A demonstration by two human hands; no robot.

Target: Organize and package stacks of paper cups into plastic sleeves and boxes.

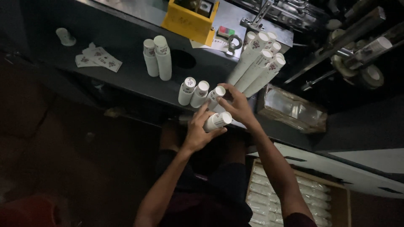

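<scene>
My left hand (198,131) grips a short stack of white paper cups (219,120), held tilted at the front edge of the dark worktable (126,50). Just above it, my right hand (236,104) closes its fingers on another short cup stack (216,95) that stands on the table. Two more short stacks (193,91) stand to the left of that one. Behind my right hand, several long cup stacks (259,63) lean together, bottoms up.
Two taller cup stacks (158,57) stand mid-table by a round hole (184,59). Flat printed cup blanks (99,57) and a lone cup (65,37) lie at left. A yellow box (191,19), machine parts, clear bags (292,107) and a crate of sleeved cups (290,197) surround.
</scene>
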